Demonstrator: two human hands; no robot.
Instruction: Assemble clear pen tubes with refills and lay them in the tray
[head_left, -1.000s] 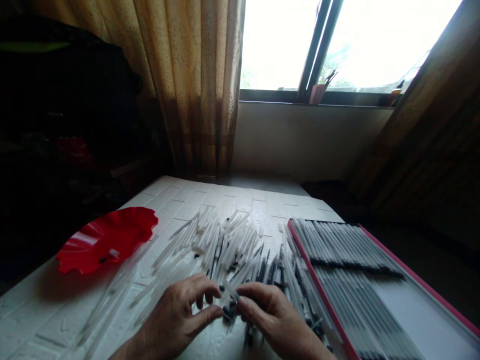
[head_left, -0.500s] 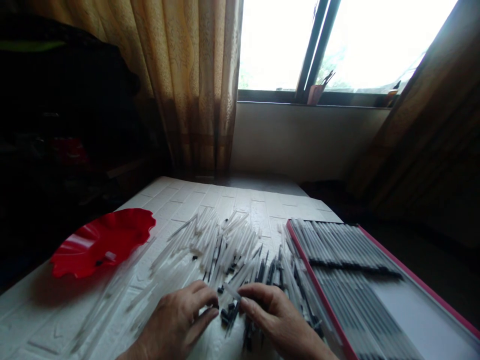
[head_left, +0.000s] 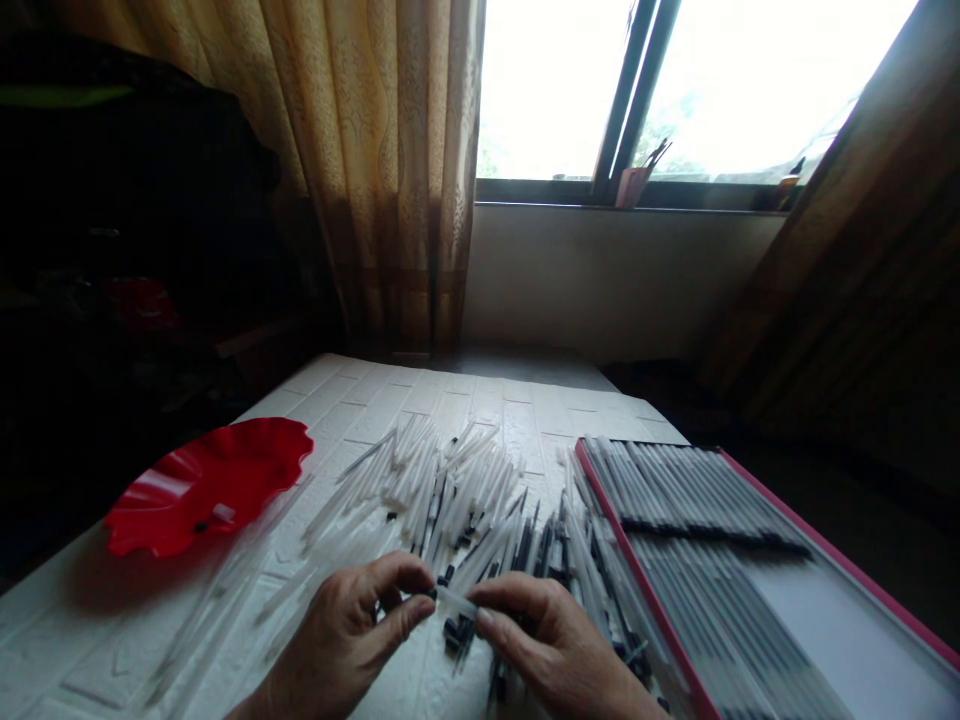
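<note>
Near the front of the table, my right hand (head_left: 551, 640) pinches a short clear plastic tube (head_left: 455, 602) between thumb and fingertips. My left hand (head_left: 352, 625) has thumb and forefinger closed on a small black plug (head_left: 433, 593), which meets the tube's left end. Whether the plug sits inside the tube or only touches it, I cannot tell. Just below and behind the fingers lie small black pieces (head_left: 457, 632). Beyond them spreads a loose heap of clear pen barrels (head_left: 420, 480), with dark pen parts (head_left: 532, 540) mixed in on its right.
At the left stands a red wavy-rimmed dish (head_left: 225, 455) with a few small pieces in it. A pink-edged box (head_left: 652, 610) on the right holds rows of pens (head_left: 697, 490). The white brick-patterned table (head_left: 517, 395) reaches back toward a window and curtains.
My left hand has come up and right, its fingertips now closed on a black plug against the tube. My right hand has shifted slightly, still holding the tube.
</note>
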